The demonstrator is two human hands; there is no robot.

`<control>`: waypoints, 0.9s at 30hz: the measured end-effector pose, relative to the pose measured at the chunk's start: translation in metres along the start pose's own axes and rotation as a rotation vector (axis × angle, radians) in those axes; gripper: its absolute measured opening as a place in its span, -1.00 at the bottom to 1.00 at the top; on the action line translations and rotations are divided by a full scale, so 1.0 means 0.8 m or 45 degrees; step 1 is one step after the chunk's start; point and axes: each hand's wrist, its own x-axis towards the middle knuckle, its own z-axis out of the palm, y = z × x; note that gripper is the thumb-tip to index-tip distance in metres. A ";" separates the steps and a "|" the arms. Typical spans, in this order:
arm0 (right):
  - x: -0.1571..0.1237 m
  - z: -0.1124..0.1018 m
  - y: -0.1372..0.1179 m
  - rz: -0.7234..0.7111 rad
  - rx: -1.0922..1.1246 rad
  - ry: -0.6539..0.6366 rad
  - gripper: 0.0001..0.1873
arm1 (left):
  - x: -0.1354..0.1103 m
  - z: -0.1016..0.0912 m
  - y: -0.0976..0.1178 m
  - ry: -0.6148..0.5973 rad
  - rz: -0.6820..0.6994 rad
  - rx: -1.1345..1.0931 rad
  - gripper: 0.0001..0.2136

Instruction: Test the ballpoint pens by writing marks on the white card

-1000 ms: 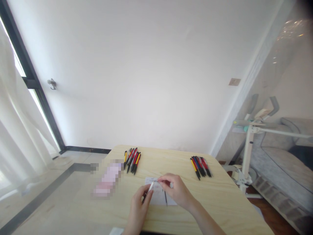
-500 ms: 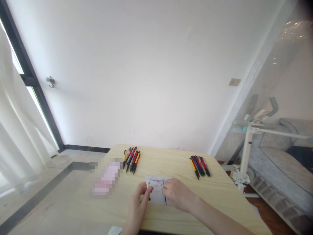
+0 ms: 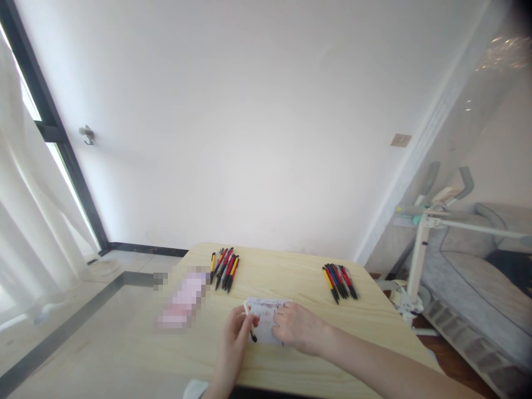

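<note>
Left hand (image 3: 238, 331): we pinched a white pen (image 3: 247, 310) mid-length, likely keeping both ends free | Right hand (image 3: 296, 328): curled over paper (image 3: 264, 328) between our hands, grip untellable | Beyond hands: left pens (image 3: 225, 270), right pens (image 3: 338, 282) lay on the bench (image 3: 282, 274), seemingly kept clear

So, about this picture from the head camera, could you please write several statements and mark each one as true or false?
1. The left-hand grip holds a slim white piece with a black end. True.
2. The right-hand grip is over the right part of the white sheet. True.
3. Both groups of pens lie on the sheet. False: the left group and the right group lie on the table, away from the sheet.
4. All pens in the right group are yellow. False: red and blue also show there.
5. The grey sofa is right of the table. True.
</note>
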 end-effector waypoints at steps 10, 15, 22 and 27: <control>0.008 0.012 -0.003 -0.123 -0.088 0.039 -0.82 | 0.000 -0.001 -0.004 -0.025 -0.028 0.040 -0.74; 0.013 0.012 -0.002 -0.197 -0.103 0.000 -0.82 | 0.002 0.000 -0.008 -0.006 -0.088 0.120 -0.72; 0.021 0.005 -0.004 -0.179 -0.139 -0.116 -0.88 | 0.003 0.001 -0.010 -0.061 -0.056 0.212 -0.76; 0.021 0.007 -0.003 -0.190 -0.135 -0.109 -0.87 | 0.001 0.003 -0.007 -0.051 -0.049 0.244 -0.75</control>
